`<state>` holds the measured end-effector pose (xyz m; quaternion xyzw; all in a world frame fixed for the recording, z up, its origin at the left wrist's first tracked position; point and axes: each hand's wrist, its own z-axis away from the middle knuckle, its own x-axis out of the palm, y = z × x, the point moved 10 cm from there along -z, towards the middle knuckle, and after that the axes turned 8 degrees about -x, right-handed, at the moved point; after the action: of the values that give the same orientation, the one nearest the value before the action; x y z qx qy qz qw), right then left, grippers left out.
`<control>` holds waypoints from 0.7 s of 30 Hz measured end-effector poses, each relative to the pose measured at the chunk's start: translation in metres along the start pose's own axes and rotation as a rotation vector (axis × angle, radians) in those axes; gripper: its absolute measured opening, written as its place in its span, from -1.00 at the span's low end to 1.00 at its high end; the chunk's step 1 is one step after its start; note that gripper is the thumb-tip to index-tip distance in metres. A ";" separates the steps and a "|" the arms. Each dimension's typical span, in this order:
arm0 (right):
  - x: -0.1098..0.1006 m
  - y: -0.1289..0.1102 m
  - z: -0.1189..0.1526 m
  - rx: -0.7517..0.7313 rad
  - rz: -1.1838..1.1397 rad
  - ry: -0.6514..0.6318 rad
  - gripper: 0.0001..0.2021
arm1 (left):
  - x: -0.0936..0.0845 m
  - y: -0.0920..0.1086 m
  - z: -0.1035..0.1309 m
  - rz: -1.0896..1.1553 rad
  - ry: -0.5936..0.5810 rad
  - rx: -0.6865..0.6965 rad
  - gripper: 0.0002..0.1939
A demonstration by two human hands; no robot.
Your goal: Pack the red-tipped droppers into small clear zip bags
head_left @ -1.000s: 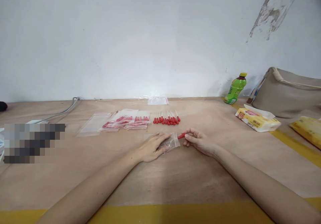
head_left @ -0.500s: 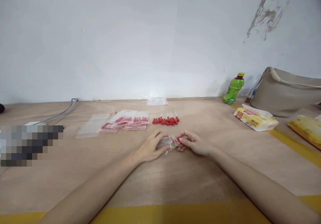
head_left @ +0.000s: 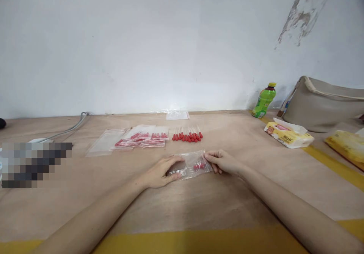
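Note:
A clear zip-lock bag (head_left: 191, 172) lies stretched between my hands, with a red-bulbed dropper (head_left: 198, 166) showing inside. My left hand (head_left: 162, 170) holds the bag's left end, thumb along the near edge and fingers on the far edge. At the right end, my right hand (head_left: 221, 161) pinches the bag's edge between thumb and fingers. Just beyond lies a row of glass droppers (head_left: 187, 136) with red bulbs towards me. Left of that row, filled bags (head_left: 146, 136) overlap in a pile, red bulbs visible through the plastic.
Flat clear bags (head_left: 104, 144) lie left of the pile, and another bag (head_left: 177, 115) lies by the wall. At the right stand a green bottle (head_left: 264, 100), tissue packs (head_left: 289, 134) and a beige handbag (head_left: 321, 104). A grey cable (head_left: 76, 124) runs along the left.
The crumpled bag is now spread out flatter. The dropper's red bulb has gone from my right fingertips into the bag. My left hand has moved left, my right slightly right.

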<state>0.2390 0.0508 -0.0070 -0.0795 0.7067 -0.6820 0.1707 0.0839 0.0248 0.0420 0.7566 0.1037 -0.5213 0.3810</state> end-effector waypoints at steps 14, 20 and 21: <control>-0.040 0.014 0.003 0.004 0.032 0.451 -0.68 | 0.001 -0.006 0.000 -0.022 0.029 0.009 -0.62; -0.093 -0.009 -0.045 -0.120 0.436 0.643 -0.88 | 0.006 -0.005 0.000 -0.067 -0.034 0.026 -0.60; -0.096 -0.009 -0.056 -0.096 0.453 0.646 -0.86 | 0.007 -0.006 0.001 -0.083 -0.038 0.018 -0.59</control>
<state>0.3080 0.1356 0.0158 0.2891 0.7548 -0.5830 0.0819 0.0828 0.0271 0.0334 0.7450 0.1231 -0.5518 0.3540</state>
